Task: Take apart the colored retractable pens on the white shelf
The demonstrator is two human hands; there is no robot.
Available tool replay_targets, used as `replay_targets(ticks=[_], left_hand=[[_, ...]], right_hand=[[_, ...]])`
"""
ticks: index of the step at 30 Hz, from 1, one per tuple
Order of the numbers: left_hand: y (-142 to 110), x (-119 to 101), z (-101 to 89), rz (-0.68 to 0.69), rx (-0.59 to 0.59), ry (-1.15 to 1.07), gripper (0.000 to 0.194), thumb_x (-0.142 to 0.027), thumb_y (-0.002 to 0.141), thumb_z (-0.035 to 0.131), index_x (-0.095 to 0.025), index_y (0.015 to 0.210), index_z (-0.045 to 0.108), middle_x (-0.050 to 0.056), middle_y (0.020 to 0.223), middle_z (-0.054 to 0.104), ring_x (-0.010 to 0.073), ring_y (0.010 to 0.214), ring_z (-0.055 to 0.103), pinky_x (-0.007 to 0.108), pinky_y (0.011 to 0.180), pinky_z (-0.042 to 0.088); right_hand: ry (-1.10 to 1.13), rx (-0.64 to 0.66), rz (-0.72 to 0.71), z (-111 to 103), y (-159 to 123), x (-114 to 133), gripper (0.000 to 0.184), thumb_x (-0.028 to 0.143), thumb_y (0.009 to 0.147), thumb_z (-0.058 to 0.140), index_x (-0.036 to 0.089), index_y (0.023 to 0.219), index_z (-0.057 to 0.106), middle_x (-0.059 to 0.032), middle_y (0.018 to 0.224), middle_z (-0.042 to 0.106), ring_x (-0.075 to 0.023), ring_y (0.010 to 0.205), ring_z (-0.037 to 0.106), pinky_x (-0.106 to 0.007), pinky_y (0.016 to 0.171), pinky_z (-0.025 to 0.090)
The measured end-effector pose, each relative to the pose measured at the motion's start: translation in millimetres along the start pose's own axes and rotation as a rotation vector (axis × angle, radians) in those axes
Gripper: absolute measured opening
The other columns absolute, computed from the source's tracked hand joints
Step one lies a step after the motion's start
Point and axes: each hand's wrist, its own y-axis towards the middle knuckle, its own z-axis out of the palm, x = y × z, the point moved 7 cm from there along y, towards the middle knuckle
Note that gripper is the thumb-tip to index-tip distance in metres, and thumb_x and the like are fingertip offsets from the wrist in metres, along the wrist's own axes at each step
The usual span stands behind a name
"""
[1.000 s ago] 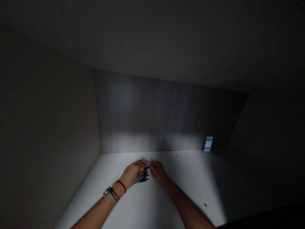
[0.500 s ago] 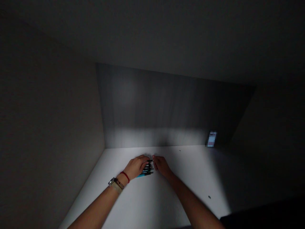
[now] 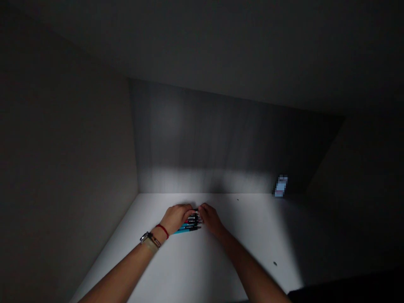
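Pens (image 3: 191, 222) between both hands.

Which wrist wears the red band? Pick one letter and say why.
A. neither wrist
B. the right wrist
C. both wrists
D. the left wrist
D: the red band sits just behind the left hand, next to a watch, while the arm behind the right hand is bare; both hands rest at the pens on the white shelf.
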Motion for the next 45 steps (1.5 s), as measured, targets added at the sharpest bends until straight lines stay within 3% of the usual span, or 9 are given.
replay_targets(ticks=[8, 11, 16, 26, 31, 34, 38, 42, 45], left_hand=[[-2, -2, -1.4, 0.032, -0.007, -0.035, 0.024, -0.043, 0.094, 0.049, -0.027, 0.105, 0.063, 0.0, 0.093, 0.072, 0.0193, 0.082, 0.067, 0.026, 0.069, 0.045], [-2, -2, -7.6, 0.048, -0.043, -0.04, 0.025, -0.04, 0.097, 0.045, -0.026, 0.108, 0.063, 0.002, 0.096, 0.07, 0.0187, 0.086, 0.067, 0.026, 0.073, 0.046], [-2, -8, -15.0, 0.12, -0.038, -0.002, 0.034, -0.043, 0.1, 0.038, -0.029, 0.109, 0.068, 0.002, 0.102, 0.068, 0.0174, 0.091, 0.066, 0.025, 0.078, 0.047], [-2, 1, -9.3, 0.051, -0.036, -0.047, 0.039, -0.045, 0.099, 0.035, -0.028, 0.111, 0.068, 0.003, 0.106, 0.071, 0.0204, 0.094, 0.066, 0.027, 0.08, 0.048], [-2, 12, -12.9, -0.052, -0.132, -0.175, 0.036, -0.043, 0.101, 0.033, -0.023, 0.113, 0.06, 0.003, 0.086, 0.07, 0.0191, 0.077, 0.066, 0.027, 0.07, 0.047], [0, 18, -15.5, -0.03, -0.2, -0.237, 0.034, -0.04, 0.101, 0.032, -0.021, 0.112, 0.058, 0.005, 0.089, 0.069, 0.0187, 0.081, 0.065, 0.028, 0.074, 0.048], [3, 20, -16.6, 0.078, -0.249, -0.208, 0.031, -0.036, 0.1, 0.036, -0.019, 0.109, 0.061, 0.008, 0.106, 0.067, 0.0202, 0.099, 0.062, 0.031, 0.09, 0.046], [2, 21, -11.7, 0.067, -0.197, -0.136, 0.032, -0.038, 0.099, 0.039, -0.021, 0.109, 0.065, 0.006, 0.105, 0.068, 0.0202, 0.097, 0.063, 0.03, 0.088, 0.048], [1, 18, -9.0, 0.029, -0.157, -0.091, 0.033, -0.039, 0.099, 0.039, -0.024, 0.11, 0.066, 0.005, 0.107, 0.068, 0.0201, 0.097, 0.064, 0.029, 0.085, 0.048]], right_hand=[[0.161, 0.144, 0.15, 6, 4, -7, 0.058, 0.071, 0.085, 0.043, 0.021, 0.057, 0.046, 0.0052, 0.04, 0.041, -0.0089, 0.035, 0.036, -0.023, 0.042, 0.03], [0.268, 0.174, 0.135, 5, 4, 0, 0.054, 0.071, 0.083, 0.048, 0.021, 0.063, 0.046, 0.0066, 0.041, 0.043, -0.0086, 0.033, 0.036, -0.023, 0.038, 0.028], [0.245, 0.165, 0.194, 3, 1, -4, 0.062, 0.071, 0.09, 0.032, 0.022, 0.054, 0.04, 0.0067, 0.035, 0.032, -0.0077, 0.03, 0.029, -0.024, 0.036, 0.022], [0.255, 0.179, 0.119, -4, 3, -5, 0.039, 0.058, 0.085, 0.052, 0.021, 0.075, 0.047, 0.008, 0.044, 0.047, -0.0093, 0.035, 0.04, -0.021, 0.04, 0.03], [-0.072, 0.04, 0.082, -22, 8, -14, 0.037, 0.044, 0.087, 0.054, 0.02, 0.06, 0.046, 0.0045, 0.048, 0.047, -0.0099, 0.046, 0.043, -0.022, 0.049, 0.032], [-0.279, 0.015, 0.041, -25, 10, -20, 0.031, 0.032, 0.08, 0.062, 0.018, 0.056, 0.05, 0.0027, 0.054, 0.051, -0.0113, 0.055, 0.046, -0.024, 0.055, 0.031], [-0.368, 0.033, 0.057, -22, 12, -29, 0.021, 0.027, 0.08, 0.063, 0.017, 0.062, 0.058, 0.0016, 0.061, 0.057, -0.0116, 0.058, 0.048, -0.024, 0.058, 0.033], [-0.417, 0.015, 0.064, -19, 20, -30, 0.016, 0.029, 0.081, 0.065, 0.018, 0.07, 0.064, 0.0009, 0.063, 0.06, -0.0122, 0.059, 0.05, -0.024, 0.059, 0.033], [-0.396, -0.019, 0.057, -19, 24, -30, 0.018, 0.034, 0.082, 0.065, 0.02, 0.092, 0.068, 0.003, 0.062, 0.057, -0.0129, 0.058, 0.05, -0.024, 0.058, 0.034]])
